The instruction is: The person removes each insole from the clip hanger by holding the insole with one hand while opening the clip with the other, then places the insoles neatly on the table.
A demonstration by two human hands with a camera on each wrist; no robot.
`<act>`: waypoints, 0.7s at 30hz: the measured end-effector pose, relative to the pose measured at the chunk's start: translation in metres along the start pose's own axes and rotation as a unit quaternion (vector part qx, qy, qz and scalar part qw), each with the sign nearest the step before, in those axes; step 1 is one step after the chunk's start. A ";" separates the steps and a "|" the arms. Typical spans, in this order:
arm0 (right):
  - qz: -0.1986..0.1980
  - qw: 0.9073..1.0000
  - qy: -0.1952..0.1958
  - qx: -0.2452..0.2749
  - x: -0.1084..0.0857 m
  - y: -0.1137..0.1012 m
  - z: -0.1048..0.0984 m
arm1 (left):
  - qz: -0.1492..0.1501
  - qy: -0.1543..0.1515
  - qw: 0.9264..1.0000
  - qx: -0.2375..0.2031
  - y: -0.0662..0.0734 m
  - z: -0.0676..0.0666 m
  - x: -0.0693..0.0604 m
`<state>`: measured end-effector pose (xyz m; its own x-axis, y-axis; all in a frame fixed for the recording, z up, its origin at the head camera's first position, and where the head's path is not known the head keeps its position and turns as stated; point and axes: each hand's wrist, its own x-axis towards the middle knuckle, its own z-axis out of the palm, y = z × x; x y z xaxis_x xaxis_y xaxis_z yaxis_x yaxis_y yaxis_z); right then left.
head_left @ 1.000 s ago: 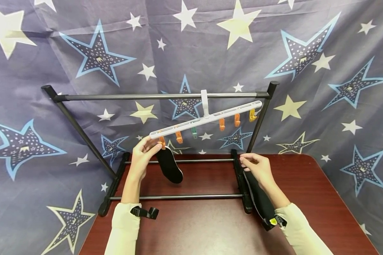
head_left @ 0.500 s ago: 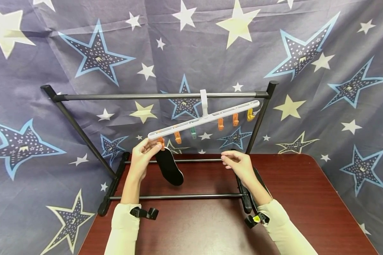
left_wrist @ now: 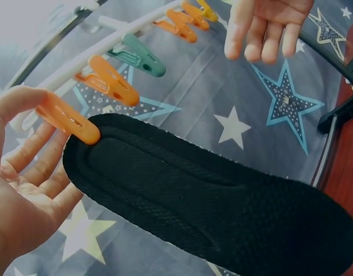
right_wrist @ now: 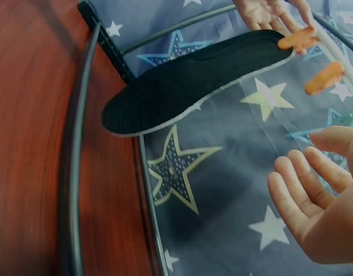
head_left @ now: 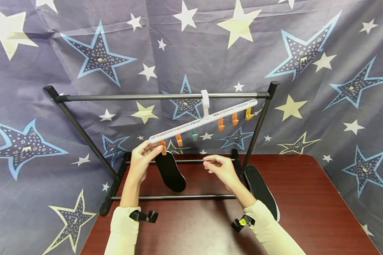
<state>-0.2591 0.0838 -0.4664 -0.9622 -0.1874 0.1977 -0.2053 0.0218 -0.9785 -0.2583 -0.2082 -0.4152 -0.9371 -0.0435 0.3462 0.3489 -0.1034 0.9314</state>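
A white clip hanger [head_left: 194, 124] hooks over the rack's top bar, tilted with its left end low. Its leftmost orange clip [left_wrist: 73, 121] bites the end of a black insole [left_wrist: 188, 184], which hangs below it. My left hand [head_left: 140, 159] pinches this clip, thumb on the near side and a finger passing behind it; the other fingers spread behind the insole's end. My right hand [head_left: 221, 170] is in the air right of the hanging insole, fingers loosely bent and holding nothing. A second black insole [head_left: 260, 189] lies on the table at the right.
A dark metal rack [head_left: 131, 97] stands on the red-brown table [head_left: 306, 198], its two low crossbars running behind and below my hands. More clips hang along the hanger, including a green clip [head_left: 194, 134] and a yellow clip [head_left: 249, 114]. A starry cloth [head_left: 185, 46] hangs behind.
My right hand has moved left from beside the table insole toward the hanger's middle, uncovering that insole. The left hand stays at the clip, more of which now shows; the hanging insole sits slightly lower.
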 end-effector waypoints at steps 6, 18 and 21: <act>0.007 1.000 -0.026 -0.009 0.000 0.001 0.022 | 0.002 -0.001 1.000 -0.002 0.003 0.003 -0.003; -0.037 0.996 -0.077 -0.027 0.003 0.005 0.049 | 0.002 0.022 0.999 -0.040 0.007 0.012 -0.006; -0.040 0.996 -0.081 -0.024 0.003 0.006 0.052 | 0.000 0.024 0.999 -0.043 0.007 0.012 -0.007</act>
<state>-0.2538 0.0324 -0.4748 -0.9015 -0.3472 0.2583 -0.2919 0.0471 -0.9553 -0.2497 -0.1965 -0.4097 -0.9363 -0.0919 0.3389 0.3505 -0.1880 0.9175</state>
